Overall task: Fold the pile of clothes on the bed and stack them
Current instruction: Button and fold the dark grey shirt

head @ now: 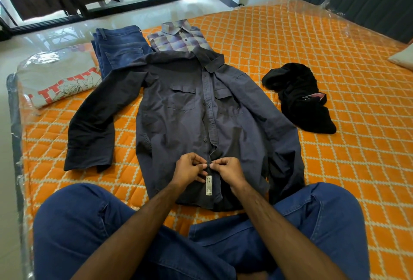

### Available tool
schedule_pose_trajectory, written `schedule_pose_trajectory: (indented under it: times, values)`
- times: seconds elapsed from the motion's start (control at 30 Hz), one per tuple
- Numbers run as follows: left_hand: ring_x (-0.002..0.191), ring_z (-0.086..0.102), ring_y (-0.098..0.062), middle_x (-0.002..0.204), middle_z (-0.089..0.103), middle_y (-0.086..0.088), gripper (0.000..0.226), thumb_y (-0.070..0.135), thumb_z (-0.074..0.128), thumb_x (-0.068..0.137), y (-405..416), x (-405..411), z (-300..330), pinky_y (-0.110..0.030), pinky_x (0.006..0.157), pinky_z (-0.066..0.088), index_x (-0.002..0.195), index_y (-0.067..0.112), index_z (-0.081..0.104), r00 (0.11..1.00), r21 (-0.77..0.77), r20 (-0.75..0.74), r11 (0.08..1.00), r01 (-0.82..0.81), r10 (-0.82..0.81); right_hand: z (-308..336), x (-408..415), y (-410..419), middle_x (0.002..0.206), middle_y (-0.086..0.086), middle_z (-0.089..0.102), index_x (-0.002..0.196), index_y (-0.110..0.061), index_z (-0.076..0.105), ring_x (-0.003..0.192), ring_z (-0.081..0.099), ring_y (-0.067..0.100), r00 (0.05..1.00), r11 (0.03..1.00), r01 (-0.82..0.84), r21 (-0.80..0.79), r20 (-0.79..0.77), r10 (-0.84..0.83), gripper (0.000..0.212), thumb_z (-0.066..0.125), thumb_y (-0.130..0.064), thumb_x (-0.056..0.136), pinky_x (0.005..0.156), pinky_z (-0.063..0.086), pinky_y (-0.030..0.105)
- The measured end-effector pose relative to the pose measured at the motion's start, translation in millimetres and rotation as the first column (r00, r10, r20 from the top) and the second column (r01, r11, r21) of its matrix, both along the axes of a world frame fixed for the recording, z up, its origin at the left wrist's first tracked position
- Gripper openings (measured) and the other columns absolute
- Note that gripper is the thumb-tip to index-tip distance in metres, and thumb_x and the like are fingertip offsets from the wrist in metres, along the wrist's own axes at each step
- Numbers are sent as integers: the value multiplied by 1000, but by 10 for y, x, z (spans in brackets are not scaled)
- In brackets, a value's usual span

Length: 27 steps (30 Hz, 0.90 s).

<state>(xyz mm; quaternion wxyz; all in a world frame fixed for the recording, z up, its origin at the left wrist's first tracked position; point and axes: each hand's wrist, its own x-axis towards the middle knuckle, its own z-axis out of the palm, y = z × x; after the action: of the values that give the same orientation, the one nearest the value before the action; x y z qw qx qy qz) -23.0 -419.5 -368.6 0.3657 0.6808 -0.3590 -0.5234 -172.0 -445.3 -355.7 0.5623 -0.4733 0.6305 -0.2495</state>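
Shirt (190,109) lies spread face-up on the bed (335,60), unfolded, lowest buttons undone. Folded at the far edge: tee (55,74), jeans (120,45), plaid shirt (178,38). A black garment (297,96) lies crumpled to the right, unfolded. Left hand (188,170) and right hand (228,171) meet at the placket, fingers pinching its edges, apparently fastening a button.

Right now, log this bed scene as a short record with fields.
surface: orange quilted bed
in work: dark button shirt, laid flat, front up
left hand: pinches the placket near the hem
right hand: pinches the placket opposite
folded: grey printed tee, jeans, plaid shirt
unfolded: black garment, crumpled, right of the shirt
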Motion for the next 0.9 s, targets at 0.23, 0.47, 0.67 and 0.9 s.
schedule_pose_trajectory:
  times: [0.23, 0.47, 0.67, 0.9]
  values:
    - [69, 74, -17, 81, 71, -12, 7, -1, 69, 91, 9, -31, 26, -34, 51, 60, 91, 5, 65, 977, -96, 208, 993, 62, -40, 7, -29, -7, 85, 2, 76, 84, -14, 77, 84, 70, 10, 1000, 999, -16, 42, -6, 16, 11, 73, -3, 87, 72, 52, 18]
    - [68, 66, -7, 82, 65, 4, 16, 1, 71, 87, 45, -15, -16, -26, 58, 58, 85, 16, 68, 848, -232, 513, 930, 284, -131, 59, -21, -88, 73, 7, 71, 88, 0, 77, 70, 67, 19, 998, 984, -2, 180, 58, -8, 12, 66, -2, 88, 63, 54, 28]
    - [65, 72, -13, 76, 74, -4, 13, -4, 70, 88, 41, -56, -16, -30, 54, 60, 84, 8, 71, 954, -171, 299, 981, 93, -38, 23, -114, -56, 77, 7, 73, 99, 0, 76, 70, 69, 12, 994, 983, -45, 176, 104, 27, 10, 69, -5, 94, 60, 59, 22]
    - [75, 74, -10, 81, 77, -1, 15, -3, 71, 89, 38, -1, -17, -23, 65, 59, 88, 11, 77, 987, -129, 159, 990, 49, -28, -55, -49, 46, 78, 11, 76, 86, -4, 76, 70, 73, 16, 998, 997, 43, 62, 32, -45, 14, 83, -17, 84, 54, 58, 28]
